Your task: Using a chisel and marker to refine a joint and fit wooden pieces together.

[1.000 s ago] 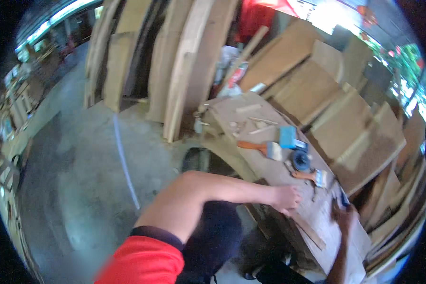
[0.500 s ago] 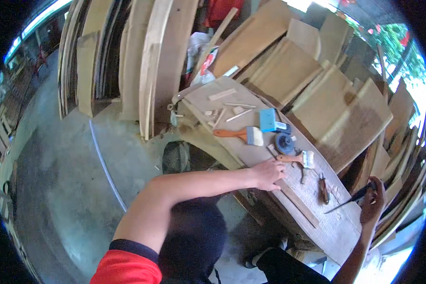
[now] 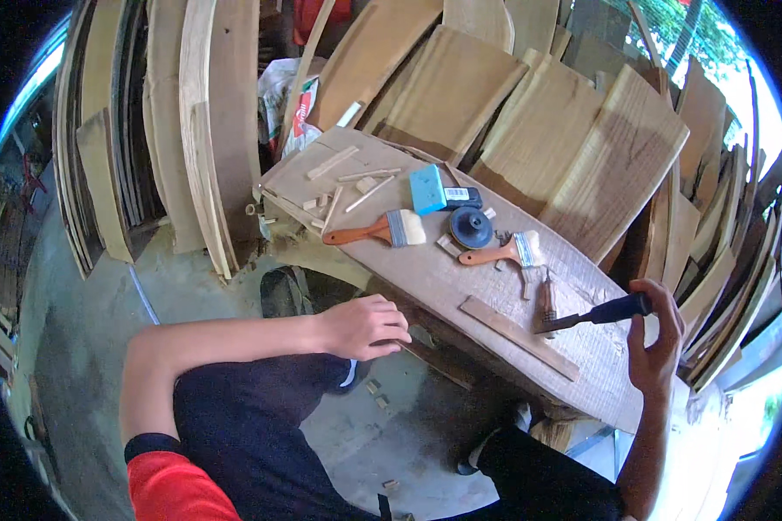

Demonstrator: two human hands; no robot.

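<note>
My right hand point(image 3: 656, 347) grips the dark handle of a chisel point(image 3: 613, 310), its blade pointing left over the workbench. Its tip is close to a narrow wooden strip point(image 3: 521, 337) lying along the bench's near edge. My left hand point(image 3: 369, 328) hangs in front of that edge, fingers loosely bent, and I see nothing in it. Just beyond the chisel tip lies a slim tool with a brown handle point(image 3: 548, 295). A small brush point(image 3: 508, 252), a round blue-black disc point(image 3: 471, 227) and a larger brush point(image 3: 382, 229) lie farther left.
The wooden workbench point(image 3: 443, 282) slants across the middle. On it are a light-blue block point(image 3: 427, 188) and several wood offcuts point(image 3: 332, 162). Large boards point(image 3: 582, 139) lean behind it; more planks point(image 3: 222, 130) stand at left. A dark container point(image 3: 287, 291) sits below.
My left hand has left the wooden strip and moved left, off the bench. My right hand has raised and turned the chisel, bringing its blade over the bench. The view has shifted.
</note>
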